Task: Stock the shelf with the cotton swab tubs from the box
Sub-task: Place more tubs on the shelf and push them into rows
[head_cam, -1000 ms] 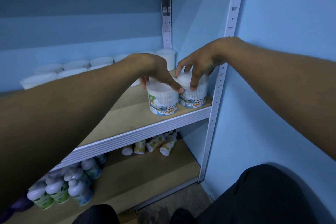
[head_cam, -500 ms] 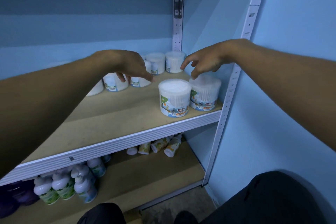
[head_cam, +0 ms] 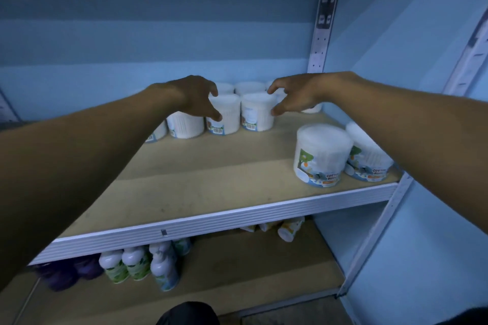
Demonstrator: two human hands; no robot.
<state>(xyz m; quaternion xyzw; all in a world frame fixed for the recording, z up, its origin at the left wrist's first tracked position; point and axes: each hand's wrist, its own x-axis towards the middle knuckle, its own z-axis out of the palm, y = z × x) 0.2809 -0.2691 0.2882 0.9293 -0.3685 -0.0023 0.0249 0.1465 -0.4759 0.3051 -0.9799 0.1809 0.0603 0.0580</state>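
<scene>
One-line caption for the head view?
Both hands, left and right, open, reach for tubs at the shelf's back.

Left hand (head_cam: 194,99) and right hand (head_cam: 293,96) flank two back tubs (head_cam: 241,113)

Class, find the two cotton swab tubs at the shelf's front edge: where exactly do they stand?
The two front tubs stand side by side at the front right corner of the wooden shelf, beside the right upright.
</scene>
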